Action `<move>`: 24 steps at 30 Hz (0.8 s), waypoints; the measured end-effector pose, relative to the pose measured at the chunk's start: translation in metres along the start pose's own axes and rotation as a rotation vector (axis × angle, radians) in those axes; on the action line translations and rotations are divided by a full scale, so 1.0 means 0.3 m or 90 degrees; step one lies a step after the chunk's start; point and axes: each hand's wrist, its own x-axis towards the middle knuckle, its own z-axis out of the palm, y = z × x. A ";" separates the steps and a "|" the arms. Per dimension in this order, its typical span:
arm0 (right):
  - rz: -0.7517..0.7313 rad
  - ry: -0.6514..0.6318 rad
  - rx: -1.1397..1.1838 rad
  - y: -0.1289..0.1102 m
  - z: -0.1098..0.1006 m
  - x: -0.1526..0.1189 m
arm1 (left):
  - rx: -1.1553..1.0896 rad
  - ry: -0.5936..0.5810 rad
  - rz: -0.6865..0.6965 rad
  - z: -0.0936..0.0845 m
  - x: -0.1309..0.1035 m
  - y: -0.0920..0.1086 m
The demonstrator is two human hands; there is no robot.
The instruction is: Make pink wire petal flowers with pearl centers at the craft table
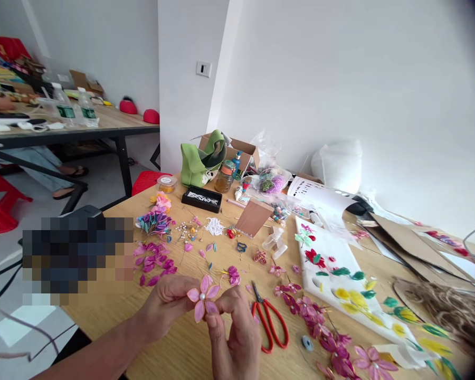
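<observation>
A pink artificial flower (202,297) with a white pearl at its centre is held between my two hands over the near part of the table. My left hand (169,298) is closed behind its left petals; the fingertips are partly hidden. On the other side, my right hand (237,330) pinches its lower right petals between thumb and index finger. Red-handled scissors (268,324) lie just right of my right hand. Beside them is a branch of magenta flowers (311,316) and a small grey spool (307,343). Loose magenta petals (154,258) lie beyond my left hand.
Farther back stand a black tray (201,199), a glass jar (224,177) and a green bag (201,158). A white foam board (309,264) with coloured petals lies to the right, near a brown hair piece (447,306). Another person's feet (69,184) show under the far table (114,126).
</observation>
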 end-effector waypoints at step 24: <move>0.371 -0.077 0.379 -0.018 -0.030 0.035 | -0.035 -0.104 -0.102 0.010 0.004 0.043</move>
